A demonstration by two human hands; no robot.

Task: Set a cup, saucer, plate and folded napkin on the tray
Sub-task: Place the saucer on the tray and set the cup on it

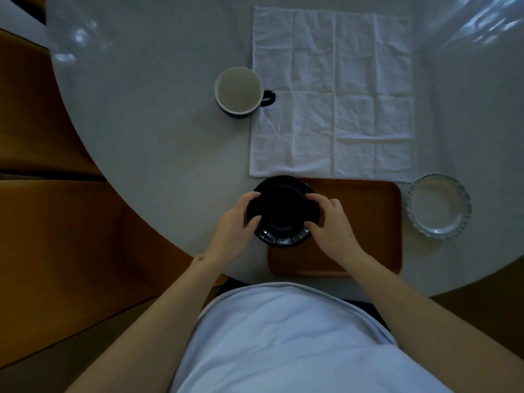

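Observation:
A black glossy saucer (282,214) is held over the left end of the brown wooden tray (365,222), overhanging its left edge. My left hand (236,225) grips the saucer's left rim and my right hand (330,222) grips its right rim. Whether the saucer rests on the tray I cannot tell. A dark cup (239,92) with a white inside stands upright farther back, handle pointing right. A white napkin (331,93) lies unfolded and creased behind the tray. A clear glass plate (439,205) with a fluted rim sits right of the tray.
Everything rests on a round white table (158,109), whose curved edge runs close on the left and near side. Orange-brown flooring or seating (48,222) lies beyond it at the left. My torso in a light shirt fills the bottom.

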